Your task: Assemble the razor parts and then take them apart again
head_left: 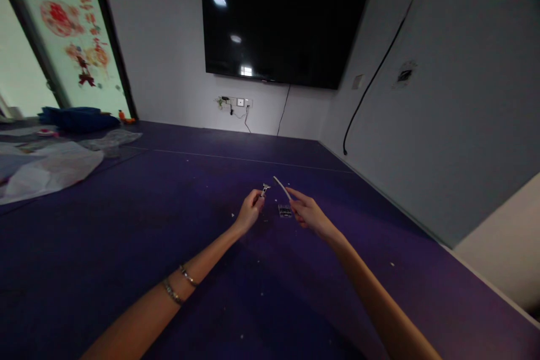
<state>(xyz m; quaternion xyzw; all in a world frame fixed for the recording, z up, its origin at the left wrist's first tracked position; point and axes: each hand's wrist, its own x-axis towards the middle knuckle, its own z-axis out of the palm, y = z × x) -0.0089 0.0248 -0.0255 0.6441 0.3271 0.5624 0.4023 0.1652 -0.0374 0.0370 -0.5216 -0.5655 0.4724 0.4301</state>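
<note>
Pinched between the thumb and fingers of my left hand is a small razor-like tool with a silver, T-shaped head that points up and away. My right hand grips a slim white stick, slightly bent, its free end leaning toward the left. The tool and the stick are close together but do not touch. Just left of my right fingers, a small clear case with dark contents lies on the purple floor; what is inside is too small to make out.
Tiny white scraps are scattered over the floor. At the left lie clear plastic sheeting and a dark blue bundle. A television hangs on the far wall above sockets; a black cable runs down the right wall.
</note>
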